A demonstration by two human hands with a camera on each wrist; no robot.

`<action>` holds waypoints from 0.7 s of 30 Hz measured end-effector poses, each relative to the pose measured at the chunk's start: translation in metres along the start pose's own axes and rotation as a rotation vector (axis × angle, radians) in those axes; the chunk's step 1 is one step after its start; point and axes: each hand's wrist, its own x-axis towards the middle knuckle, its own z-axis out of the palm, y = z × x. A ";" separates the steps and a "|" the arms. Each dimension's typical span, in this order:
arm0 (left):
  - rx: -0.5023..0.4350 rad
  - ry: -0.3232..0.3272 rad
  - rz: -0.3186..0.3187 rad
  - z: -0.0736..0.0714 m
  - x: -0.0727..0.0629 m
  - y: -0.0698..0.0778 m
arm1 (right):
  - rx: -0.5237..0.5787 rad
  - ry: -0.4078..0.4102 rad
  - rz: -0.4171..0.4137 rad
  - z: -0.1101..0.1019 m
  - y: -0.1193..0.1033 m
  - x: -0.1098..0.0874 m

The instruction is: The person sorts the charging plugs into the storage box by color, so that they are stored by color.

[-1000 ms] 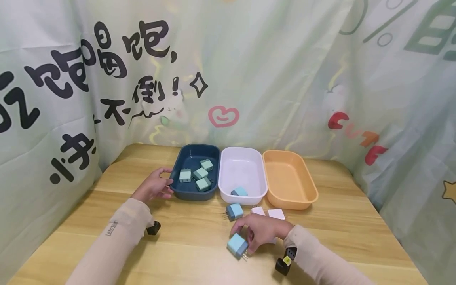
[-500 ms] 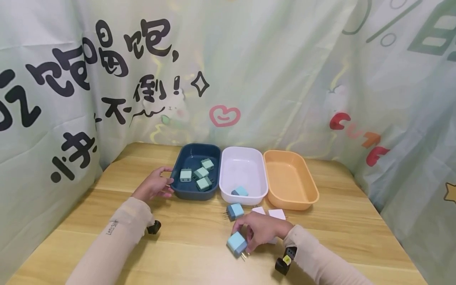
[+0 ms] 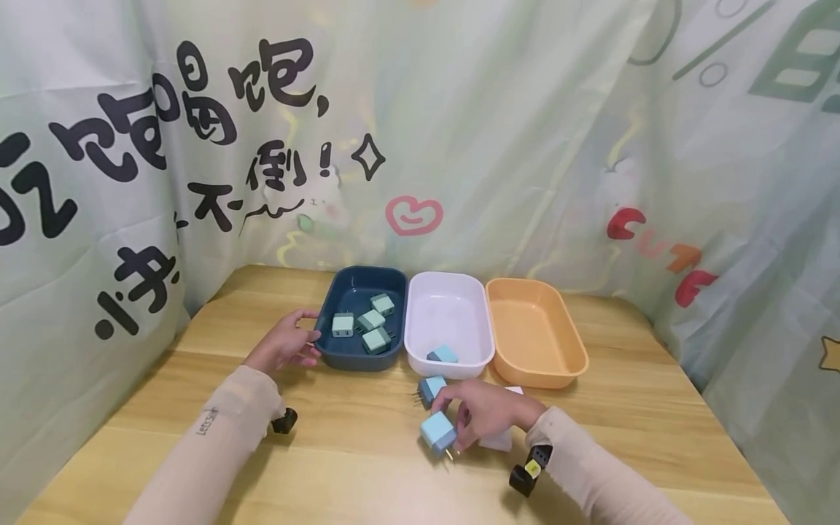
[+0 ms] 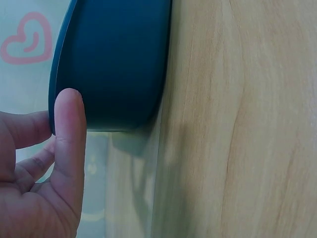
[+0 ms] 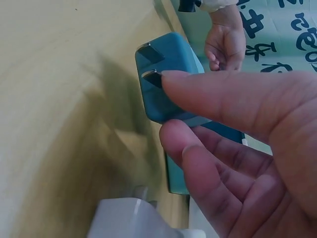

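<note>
My right hand pinches a blue two-tone plug charger between thumb and fingers, close over the table. In the right wrist view the thumb lies against the charger's prong face, beside its metal prongs. My left hand holds the left end of a dark blue tray, the thumb on its outer wall and a finger at the rim in the left wrist view. Several pale green chargers lie in that tray. Another blue charger stands on the table just beyond the right hand.
A white tray with one blue charger inside stands beside the dark blue one. Right of it is an orange tray. White chargers lie partly hidden under the right hand. A printed curtain surrounds the wooden table.
My right hand has shifted slightly away from me and to the right, bringing the pinched blue charger a little up the view. The left hand stays at the dark blue tray.
</note>
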 end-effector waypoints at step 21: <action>0.010 0.009 0.003 0.001 -0.001 0.004 | 0.000 0.123 -0.019 -0.021 -0.002 -0.001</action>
